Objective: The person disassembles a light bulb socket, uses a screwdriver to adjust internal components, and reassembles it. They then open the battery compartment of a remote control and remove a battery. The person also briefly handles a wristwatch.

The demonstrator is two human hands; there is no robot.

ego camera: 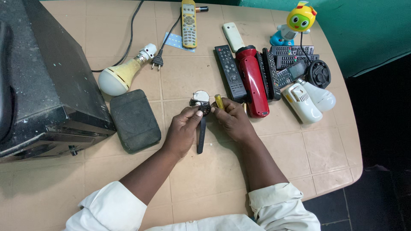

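The person's left hand (183, 125) pinched the case of a black wristwatch with a dark hanging strap (202, 128) over the beige tiled plastic table (205, 171). The right hand (233, 120) gripped a small yellow-handled screwdriver (218, 102), its tip apparently set against the watch case, though the contact itself was hidden by the fingers. A round silver metal part (200, 96) lay just beyond the watch. Judging from this, the tip could skid off the small case and scratch it or jab the left fingers, since the watch was held in the air rather than braced. The loose part could also be knocked off among the nearby red plastic torch (253, 81) and remotes.
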